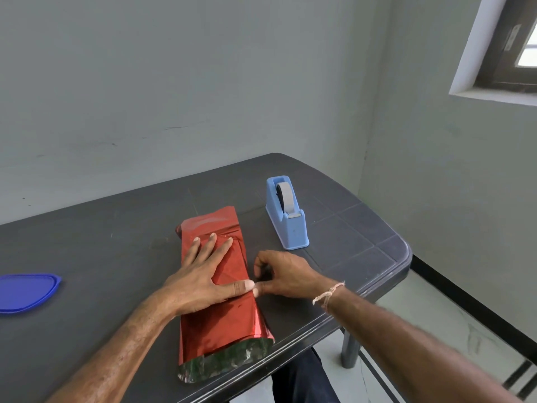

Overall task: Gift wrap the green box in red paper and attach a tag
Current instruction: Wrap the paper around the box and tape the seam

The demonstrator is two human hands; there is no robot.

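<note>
Red paper (pixel 226 301) is wrapped lengthwise round the box, which I cannot see. The parcel lies mid-way across the dark surface (pixel 116 228). Its near end gapes open close to the front edge and shows the foil's silvery-green inside, and its far end is also unfolded and lies flat. My left hand (pixel 200 280) is spread flat on top with straight fingers, pressing the overlap down, and its thumb reaches to the parcel's right edge. My right hand (pixel 284 274) sits just beside that edge with its fingers curled and its thumb tip touching the left thumb. Whether it pinches a bit of tape, the paper's edge or nothing, I cannot tell. I judge the step in hand to be fixing the long seam. This foil looks slick and springy, so I would trust the flat palm, not the fingertips, to pin the overlap until tape bridges it. I would draw the upper layer taut against the box first, since any slack taped in now will likely show as a bulge. The tape should go across the seam, not along it, and be rubbed outward from its middle. The blue tape dispenser (pixel 287 216) stands near, just beyond the right hand, so that hand alone can fetch a strip. Both ends are not yet folded, and I see no tag.
</note>
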